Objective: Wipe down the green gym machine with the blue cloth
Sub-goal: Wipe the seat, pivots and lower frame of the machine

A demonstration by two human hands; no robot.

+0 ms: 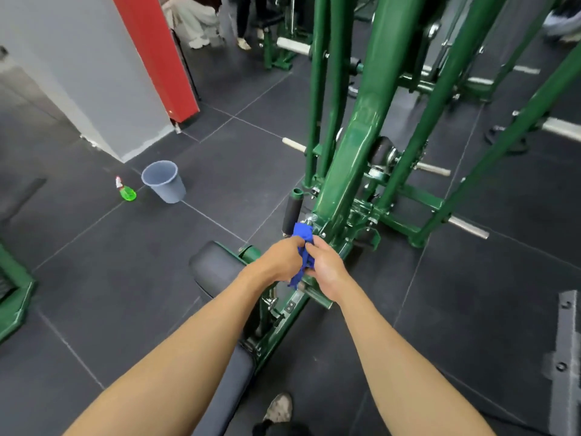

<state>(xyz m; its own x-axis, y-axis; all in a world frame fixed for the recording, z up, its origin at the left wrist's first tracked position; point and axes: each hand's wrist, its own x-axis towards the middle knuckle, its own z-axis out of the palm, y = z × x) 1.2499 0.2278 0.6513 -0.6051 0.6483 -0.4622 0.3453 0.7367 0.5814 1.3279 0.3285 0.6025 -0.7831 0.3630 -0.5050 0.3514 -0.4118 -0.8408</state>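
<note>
— Where's the cloth?
— It's wadded between my left hand [279, 259] and right hand [327, 269], the fingers of both clamped on the blue cloth [303, 247], low at the foot of the green gym machine [355, 158].
— What's the risk?
— Bunched like this, little of the fabric wipes, and its loose tail could snag on the machine's bolts. The spray bottle [127, 191] and bucket [163, 180] sit well to the left of the machine, probably out of reach.

A grey plastic bucket [164, 181] stands upright on the dark tiled floor [94, 262]. Just left of the bucket, not touching it, stands a green spray bottle [127, 191] with a red-and-white nozzle. Behind the bucket rises a grey pillar [78, 73] with a red panel [157, 51]. Far beyond the bucket are people's legs [195, 23]. Well right of the bucket lies a grey metal plate [569, 357].
</note>
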